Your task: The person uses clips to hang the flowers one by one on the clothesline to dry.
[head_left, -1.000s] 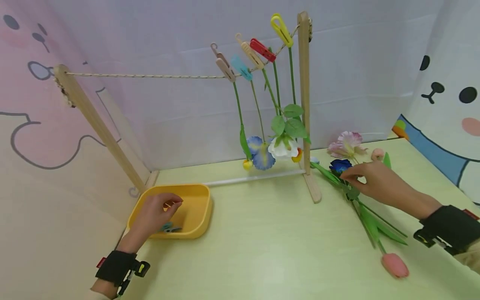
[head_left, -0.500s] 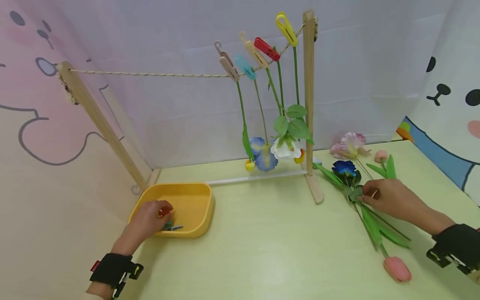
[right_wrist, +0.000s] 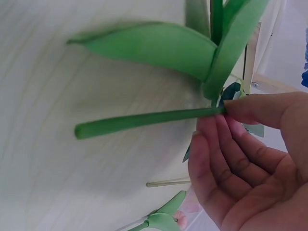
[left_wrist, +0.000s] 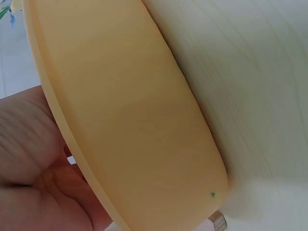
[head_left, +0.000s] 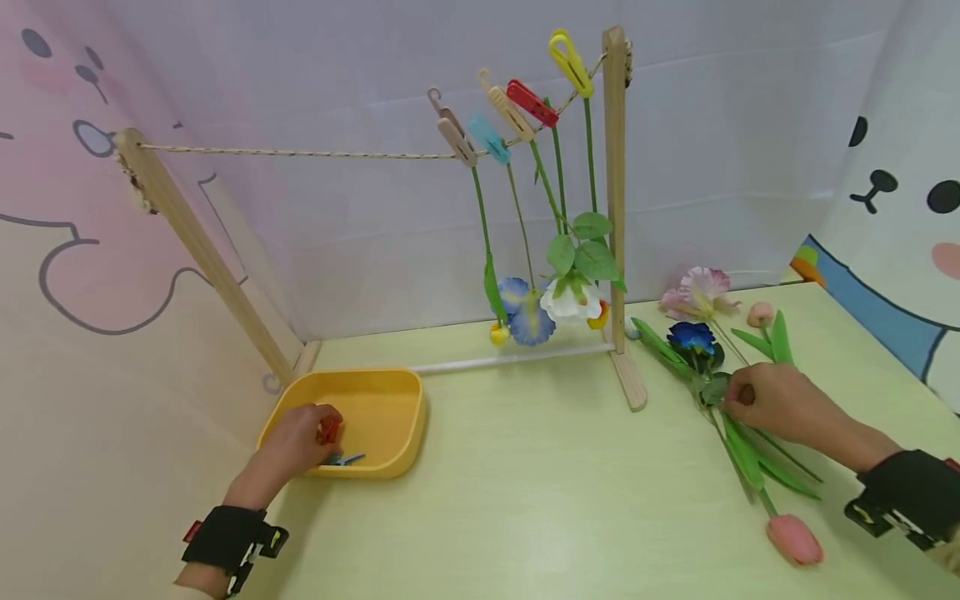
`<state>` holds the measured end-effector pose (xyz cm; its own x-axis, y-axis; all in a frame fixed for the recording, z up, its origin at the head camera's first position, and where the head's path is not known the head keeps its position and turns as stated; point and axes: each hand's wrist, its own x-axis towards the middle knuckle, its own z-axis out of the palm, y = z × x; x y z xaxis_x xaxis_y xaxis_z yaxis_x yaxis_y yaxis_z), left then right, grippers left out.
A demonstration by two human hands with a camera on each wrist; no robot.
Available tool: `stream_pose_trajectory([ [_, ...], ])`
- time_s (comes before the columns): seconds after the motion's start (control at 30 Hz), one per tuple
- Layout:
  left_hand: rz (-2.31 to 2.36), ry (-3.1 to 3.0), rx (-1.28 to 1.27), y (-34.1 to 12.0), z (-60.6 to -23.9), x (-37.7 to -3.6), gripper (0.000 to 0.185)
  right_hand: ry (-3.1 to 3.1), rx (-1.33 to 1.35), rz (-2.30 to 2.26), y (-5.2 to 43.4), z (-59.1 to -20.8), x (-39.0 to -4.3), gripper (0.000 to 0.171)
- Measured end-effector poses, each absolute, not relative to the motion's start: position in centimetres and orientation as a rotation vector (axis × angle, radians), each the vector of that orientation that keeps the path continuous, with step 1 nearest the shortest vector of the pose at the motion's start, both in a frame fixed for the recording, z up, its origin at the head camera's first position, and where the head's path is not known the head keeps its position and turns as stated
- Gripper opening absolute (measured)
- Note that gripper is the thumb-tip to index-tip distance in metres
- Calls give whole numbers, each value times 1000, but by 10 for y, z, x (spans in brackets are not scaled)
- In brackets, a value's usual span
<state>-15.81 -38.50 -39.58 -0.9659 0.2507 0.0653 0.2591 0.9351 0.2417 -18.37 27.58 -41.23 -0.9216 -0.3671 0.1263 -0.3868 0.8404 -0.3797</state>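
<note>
My left hand [head_left: 296, 437] reaches into the yellow basket [head_left: 412, 417], its fingers curled at a red clothespin [head_left: 327, 431]. A few grey-blue clothespins [head_left: 348, 459] lie just below them. In the left wrist view the basket's outer wall [left_wrist: 130, 106] hides the fingertips from that side. My right hand [head_left: 783, 404] is over the flowers at the right; in the right wrist view its thumb and fingers pinch a green flower stem [right_wrist: 144, 121]. The stem's cut end points away from the hand. Close by lie a blue rose [head_left: 692, 337] and a pink tulip [head_left: 794, 539].
A cord [head_left: 300, 152] runs between two wooden posts [head_left: 614, 192]. Clothespins hang several flowers from it, among them a white one [head_left: 570, 302] and a blue iris [head_left: 531, 321]. A white rod [head_left: 510, 359] joins the posts low down. A pink-purple flower [head_left: 699, 293] lies at the back right.
My left hand has lowered deeper into the basket, and the red clothespin shows more clearly at its fingers. My right hand has moved from beside the blue rose down toward the stems.
</note>
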Motion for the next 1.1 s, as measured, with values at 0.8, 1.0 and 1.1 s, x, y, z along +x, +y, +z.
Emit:
stream_pose_trajectory([
  [0.8,-470,-3079,-483,-363,-400,-172,31,-2935,560,863,245,-410,-180,11],
  [1.0,-512,-3071,-474,-358,-400,-176,35,-2900,739,929,240,-411,-180,11],
  [1.1,-482,-3056,-458,-356,-400,-180,31,-2832,884,869,240,-412,-179,19],
])
